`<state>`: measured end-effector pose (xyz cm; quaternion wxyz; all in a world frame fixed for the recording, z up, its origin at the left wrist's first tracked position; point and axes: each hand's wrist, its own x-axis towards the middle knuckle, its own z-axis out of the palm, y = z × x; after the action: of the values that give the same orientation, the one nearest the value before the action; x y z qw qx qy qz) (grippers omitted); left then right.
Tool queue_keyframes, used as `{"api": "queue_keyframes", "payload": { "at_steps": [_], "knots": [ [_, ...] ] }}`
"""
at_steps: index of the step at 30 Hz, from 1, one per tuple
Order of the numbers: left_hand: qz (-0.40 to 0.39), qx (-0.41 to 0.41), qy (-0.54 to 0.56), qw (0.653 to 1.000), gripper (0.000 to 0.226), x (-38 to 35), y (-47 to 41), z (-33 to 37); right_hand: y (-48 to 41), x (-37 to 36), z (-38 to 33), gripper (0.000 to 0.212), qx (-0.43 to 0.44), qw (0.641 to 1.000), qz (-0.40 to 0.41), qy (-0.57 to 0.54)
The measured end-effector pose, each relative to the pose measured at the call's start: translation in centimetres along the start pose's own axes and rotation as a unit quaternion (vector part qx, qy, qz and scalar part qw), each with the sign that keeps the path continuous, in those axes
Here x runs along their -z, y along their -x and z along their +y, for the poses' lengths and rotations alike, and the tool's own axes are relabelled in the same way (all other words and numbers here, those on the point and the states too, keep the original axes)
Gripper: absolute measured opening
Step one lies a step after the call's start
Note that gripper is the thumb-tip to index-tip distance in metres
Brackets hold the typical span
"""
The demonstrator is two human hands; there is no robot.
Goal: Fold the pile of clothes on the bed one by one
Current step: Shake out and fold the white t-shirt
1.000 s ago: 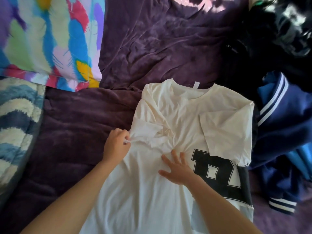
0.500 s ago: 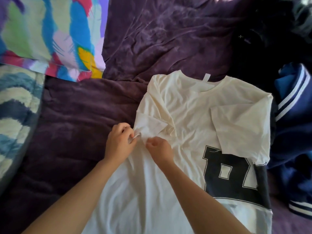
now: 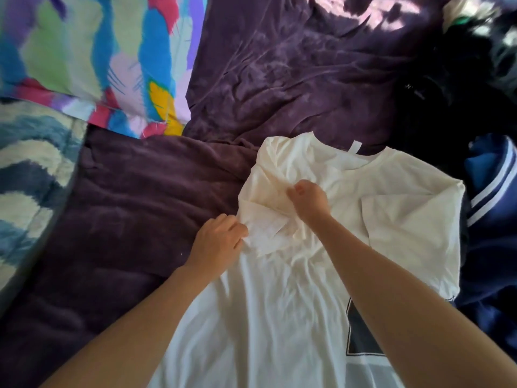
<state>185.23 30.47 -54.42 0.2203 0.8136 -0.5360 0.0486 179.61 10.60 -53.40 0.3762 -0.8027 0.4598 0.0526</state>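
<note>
Early going: the cream cotton T-shirt [image 3: 321,270] lies flat at centre, both hands [image 3: 221,243] [image 3: 309,201] pinching its left sleeve inward, while the dark unfolded pile [image 3: 481,169] waits at three o'clock.

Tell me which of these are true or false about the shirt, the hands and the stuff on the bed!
1. Both hands grip the white T-shirt. True: the left hand and right hand pinch its folded sleeve.
2. The T-shirt lies on a green blanket. False: the blanket is dark purple.
3. A navy garment with white stripes lies right of the shirt. True.
4. The colourful feather-print fabric covers the shirt. False: it lies apart, at the upper left.
</note>
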Motion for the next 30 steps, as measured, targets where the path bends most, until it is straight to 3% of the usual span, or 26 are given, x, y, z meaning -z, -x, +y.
{"api": "queue_keyframes", "payload": {
  "at_steps": [3, 7, 9, 11, 14, 16, 18, 20, 22, 24, 26, 28, 29, 30],
  "knots": [
    [0.051, -0.017, -0.011, 0.999, 0.019, 0.9, -0.1, 0.1, -1.9, 2.0, -0.3, 0.019, -0.021, 0.987, 0.116, -0.107],
    [0.087, -0.077, -0.018, 0.993, 0.013, -0.1, -0.5, 2.7, -3.5, 2.7, -0.1, 0.011, -0.073, 0.994, 0.062, -0.042],
    [0.037, -0.089, -0.046, 0.994, 0.041, -1.3, -0.2, 4.1, -3.3, 2.6, 0.6, 0.025, -0.102, 0.991, 0.076, -0.049],
    [-0.012, -0.05, -0.077, 0.996, 0.069, -2.2, 0.6, 4.5, -2.6, 2.5, 1.3, 0.036, -0.086, 0.988, 0.081, -0.095],
    [-0.054, 0.061, -0.112, 0.99, 0.081, -2.5, 1.5, 3.6, -0.7, 2.0, 2.6, 0.054, -0.041, 0.995, 0.04, -0.084],
    [-0.085, 0.1, -0.122, 0.984, 0.074, -2.0, 1.6, 3.0, 0.3, 1.8, 3.7, 0.062, -0.031, 0.996, 0.006, -0.088],
    [-0.081, 0.104, -0.099, 0.986, 0.059, -1.4, 1.5, 2.3, 0.7, 2.2, 4.4, 0.056, -0.045, 0.989, -0.014, -0.141],
    [-0.052, 0.109, -0.063, 0.991, 0.041, -0.6, 1.3, 1.6, 0.6, 3.0, 4.5, 0.042, -0.067, 0.965, 0.027, -0.253],
    [-0.034, 0.142, -0.035, 0.989, 0.034, 0.2, 1.5, 0.9, 0.3, 3.5, 4.9, 0.034, -0.104, 0.95, 0.096, -0.278],
    [-0.055, 0.176, -0.042, 0.982, 0.033, 0.8, 2.0, 0.6, 0.5, 3.4, 5.8, 0.037, -0.131, 0.978, 0.124, -0.106],
    [-0.083, 0.185, -0.076, 0.976, 0.028, 0.8, 2.3, 0.8, 1.6, 3.1, 6.4, 0.045, -0.103, 0.977, 0.15, 0.115],
    [-0.119, 0.185, -0.099, 0.97, 0.042, 0.7, 2.1, 1.4, 3.1, 2.7, 6.4, 0.048, 0.069, 0.945, 0.206, 0.244],
    [-0.136, 0.174, -0.115, 0.969, 0.06, 0.5, 2.0, 1.9, 3.9, 2.4, 6.5, 0.049, 0.201, 0.909, 0.214, 0.296],
    [-0.141, 0.148, -0.132, 0.97, 0.074, 0.3, 2.0, 2.2, 4.6, 2.0, 6.8, 0.05, 0.321, 0.862, 0.165, 0.355]
  ]
}}
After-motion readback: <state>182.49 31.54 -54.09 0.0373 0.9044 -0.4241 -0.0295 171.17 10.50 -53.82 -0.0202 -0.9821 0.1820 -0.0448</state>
